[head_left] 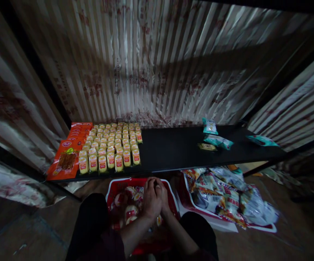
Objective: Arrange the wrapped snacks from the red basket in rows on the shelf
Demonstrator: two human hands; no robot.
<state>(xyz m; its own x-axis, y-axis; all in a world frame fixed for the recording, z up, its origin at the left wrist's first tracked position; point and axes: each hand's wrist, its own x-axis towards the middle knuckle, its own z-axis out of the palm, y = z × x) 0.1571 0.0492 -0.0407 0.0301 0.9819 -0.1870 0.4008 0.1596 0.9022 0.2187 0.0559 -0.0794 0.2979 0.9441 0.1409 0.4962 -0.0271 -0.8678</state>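
My left hand (151,199) and my right hand (161,195) are pressed together, fingers curled, over a red basket (110,194) with a white rim. Whatever lies between them, if anything, is hidden by the fingers. Inside the basket are several small round wrapped snacks (131,210) with red and white labels. On the black shelf (164,150) just beyond my hands, many small yellow wrapped cakes (110,159) stand in tight rows. Orange snack packets (66,156) overlap one another at the left of these rows.
Teal packets (218,141) and a small yellowish packet (207,146) lie on the shelf's right part. A second red basket (184,188), heaped with snack bags (230,199), stands on the floor at right. My knees flank the nearer basket. Striped sheeting (151,65) hangs behind the shelf.
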